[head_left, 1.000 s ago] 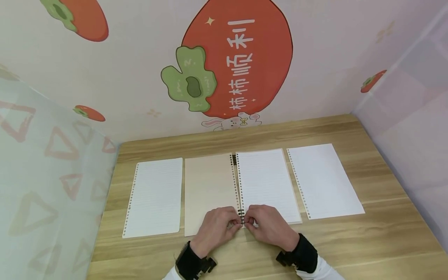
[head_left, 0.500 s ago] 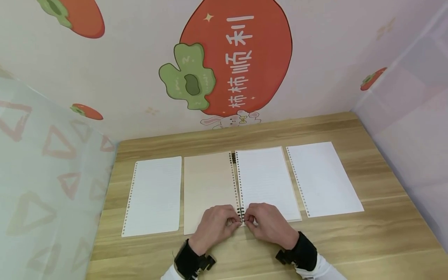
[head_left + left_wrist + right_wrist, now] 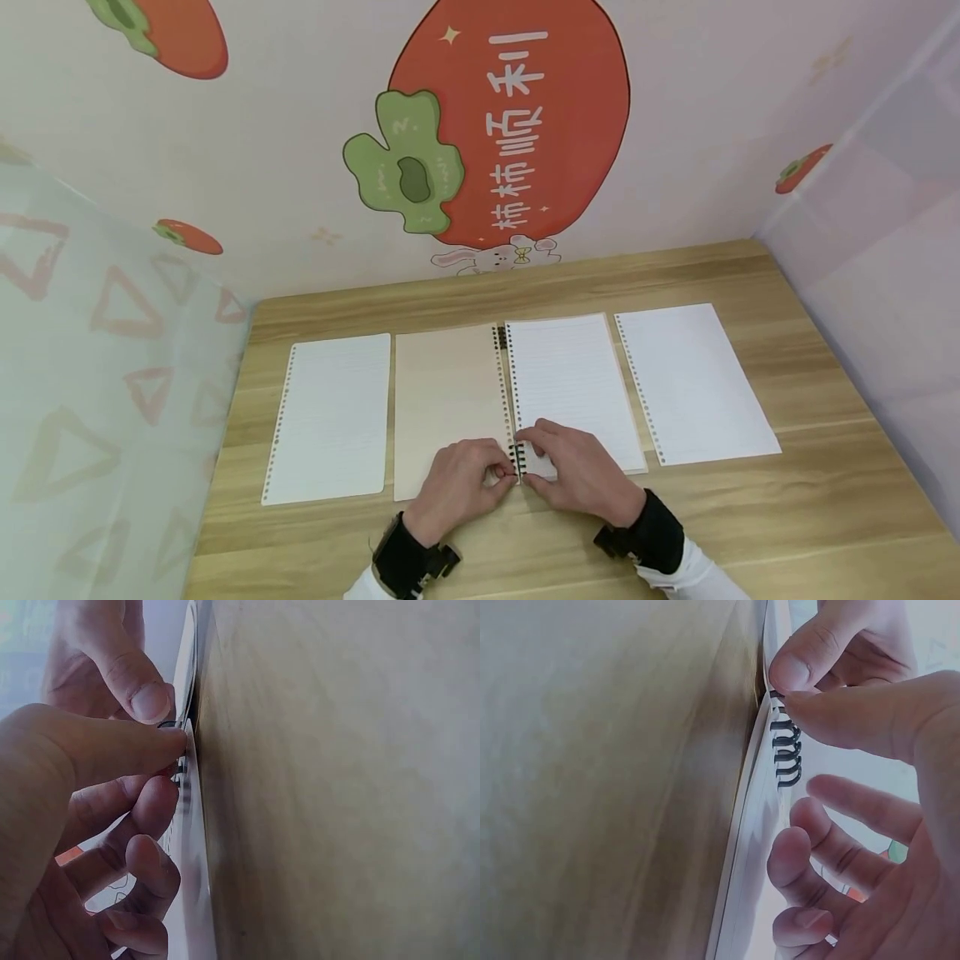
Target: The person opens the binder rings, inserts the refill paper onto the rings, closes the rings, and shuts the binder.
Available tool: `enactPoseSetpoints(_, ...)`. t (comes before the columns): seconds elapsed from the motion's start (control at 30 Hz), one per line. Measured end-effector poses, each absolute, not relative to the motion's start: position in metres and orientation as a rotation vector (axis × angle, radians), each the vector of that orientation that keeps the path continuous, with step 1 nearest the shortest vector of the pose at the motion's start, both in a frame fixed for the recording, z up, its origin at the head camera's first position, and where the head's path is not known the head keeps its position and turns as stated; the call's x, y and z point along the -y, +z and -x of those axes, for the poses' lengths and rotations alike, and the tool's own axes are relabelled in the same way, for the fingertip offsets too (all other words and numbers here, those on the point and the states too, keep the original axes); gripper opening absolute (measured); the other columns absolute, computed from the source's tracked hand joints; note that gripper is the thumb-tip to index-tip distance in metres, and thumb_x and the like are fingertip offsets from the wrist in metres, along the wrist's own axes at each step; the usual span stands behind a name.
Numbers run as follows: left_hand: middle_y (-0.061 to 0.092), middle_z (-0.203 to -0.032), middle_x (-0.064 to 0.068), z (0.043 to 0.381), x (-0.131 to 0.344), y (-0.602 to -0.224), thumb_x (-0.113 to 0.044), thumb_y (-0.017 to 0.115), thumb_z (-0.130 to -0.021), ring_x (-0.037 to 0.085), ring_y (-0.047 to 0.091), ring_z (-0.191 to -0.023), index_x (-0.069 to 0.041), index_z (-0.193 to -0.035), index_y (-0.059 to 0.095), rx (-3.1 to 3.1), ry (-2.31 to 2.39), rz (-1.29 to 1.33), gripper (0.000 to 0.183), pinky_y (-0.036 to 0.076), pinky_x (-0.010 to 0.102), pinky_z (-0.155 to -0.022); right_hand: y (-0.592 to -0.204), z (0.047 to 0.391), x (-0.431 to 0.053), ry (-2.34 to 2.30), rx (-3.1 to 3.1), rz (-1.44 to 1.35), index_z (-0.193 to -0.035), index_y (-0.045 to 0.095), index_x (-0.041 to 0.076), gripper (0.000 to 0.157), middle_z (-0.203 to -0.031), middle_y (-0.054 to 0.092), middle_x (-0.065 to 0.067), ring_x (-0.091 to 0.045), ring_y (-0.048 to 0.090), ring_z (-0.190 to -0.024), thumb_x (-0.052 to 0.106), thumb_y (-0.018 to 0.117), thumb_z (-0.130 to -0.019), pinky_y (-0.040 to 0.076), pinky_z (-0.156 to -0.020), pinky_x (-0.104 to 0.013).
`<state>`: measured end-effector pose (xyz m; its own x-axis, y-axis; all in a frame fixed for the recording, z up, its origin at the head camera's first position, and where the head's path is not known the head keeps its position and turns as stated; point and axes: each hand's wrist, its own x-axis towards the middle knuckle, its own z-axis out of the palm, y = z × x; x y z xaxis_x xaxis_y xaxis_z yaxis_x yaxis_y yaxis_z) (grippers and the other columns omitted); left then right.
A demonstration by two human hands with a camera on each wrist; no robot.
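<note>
A loose-leaf notebook lies spread out, with a beige cover (image 3: 446, 392) on its left and lined white pages (image 3: 570, 367) on its right. Black binder rings (image 3: 787, 761) stand at the near end of its spine. My left hand (image 3: 461, 483) pinches the nearmost ring between thumb and forefinger, its other fingers curled below in the left wrist view. My right hand (image 3: 581, 471) has its thumb touching the spine beside the left fingertips. Its forefinger is spread away, farther up the rings, and the other fingers are loosely bent around nothing.
One loose punched sheet (image 3: 330, 417) lies left of the notebook, another loose sheet (image 3: 697, 387) to its right. All rest on a wooden table (image 3: 300, 550). A printed wall (image 3: 300, 125) rises behind the far edge, with side walls at left and right.
My right hand has parted its forefinger from its thumb and moved it up along the spine, uncovering the near rings. My left hand stays in place.
</note>
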<state>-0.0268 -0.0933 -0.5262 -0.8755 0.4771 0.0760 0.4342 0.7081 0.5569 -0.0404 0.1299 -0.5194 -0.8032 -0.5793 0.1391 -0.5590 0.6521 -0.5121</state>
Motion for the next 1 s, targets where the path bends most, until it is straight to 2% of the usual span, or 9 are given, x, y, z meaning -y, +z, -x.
enactPoseSetpoints(0.27,0.063,-0.079,-0.025,0.0250,0.0934,-0.5276,-0.027,0.078,-0.085,-0.007,0.055,-0.069,-0.029,-0.078,0.077,-2.845,0.884,-0.742,0.007,0.043,0.014,-0.059,-0.5205,0.0410,-0.1321,-0.855,-2.786,0.975,-0.117,0.076,0.021,0.035,-0.091,0.057,0.011,-0.002,0.047,-0.075,0.033,0.081,-0.085,0.046,-0.067,-0.022)
enactPoseSetpoints(0.57,0.060,-0.076,-0.024,0.0245,0.0942,-0.5275,-0.025,0.079,-0.083,-0.006,0.054,-0.067,-0.029,-0.076,0.075,-2.870,0.876,-0.742,0.009,0.042,0.015,-0.058,-0.5222,0.0423,-0.1362,-0.824,-2.806,0.974,-0.117,0.076,0.021,0.035,-0.089,0.054,0.012,-0.003,0.045,-0.073,0.032,0.081,-0.084,0.043,-0.065,-0.021)
enactPoseSetpoints(0.67,0.058,-0.075,-0.021,0.0249,0.0949,-0.5270,-0.029,0.081,-0.082,-0.005,0.051,-0.065,-0.028,-0.076,0.071,-2.866,0.885,-0.705,0.012,0.040,0.016,-0.056,-0.5217,0.0426,-0.1363,-0.833,-2.805,0.981,-0.115,0.076,0.020,0.034,-0.087,0.054,0.011,-0.003,0.044,-0.073,0.032,0.082,-0.084,0.041,-0.065,-0.021)
enactPoseSetpoints(0.77,0.058,-0.082,-0.016,0.0266,0.0949,-0.5262,-0.039,0.083,-0.080,-0.002,0.049,-0.069,-0.026,-0.086,0.068,-2.899,0.868,-0.689,0.021,0.041,0.018,-0.057,-0.5202,0.0430,-0.1355,-0.850,-2.803,0.978,-0.114,0.077,0.020,0.034,-0.086,0.055,0.010,-0.003,0.044,-0.072,0.031,0.083,-0.083,0.041,-0.063,-0.021)
enactPoseSetpoints(0.87,0.061,-0.096,-0.013,0.0289,0.0943,-0.5262,-0.047,0.083,-0.079,0.001,0.054,-0.077,-0.026,-0.104,0.070,-2.950,0.831,-0.710,0.035,0.044,0.020,-0.059,-0.5190,0.0432,-0.1348,-0.854,-2.793,0.961,-0.114,0.077,0.020,0.034,-0.085,0.055,0.011,-0.003,0.044,-0.071,0.031,0.082,-0.083,0.041,-0.063,-0.021)
enactPoseSetpoints(1.0,0.062,-0.107,-0.013,0.0308,0.0940,-0.5266,-0.047,0.082,-0.080,0.002,0.058,-0.084,-0.026,-0.114,0.073,-2.950,0.812,-0.729,0.041,0.048,0.022,-0.061,-0.5184,0.0430,-0.1344,-0.859,-2.773,0.936,-0.115,0.077,0.020,0.034,-0.084,0.054,0.011,-0.004,0.044,-0.070,0.031,0.081,-0.084,0.040,-0.063,-0.022)
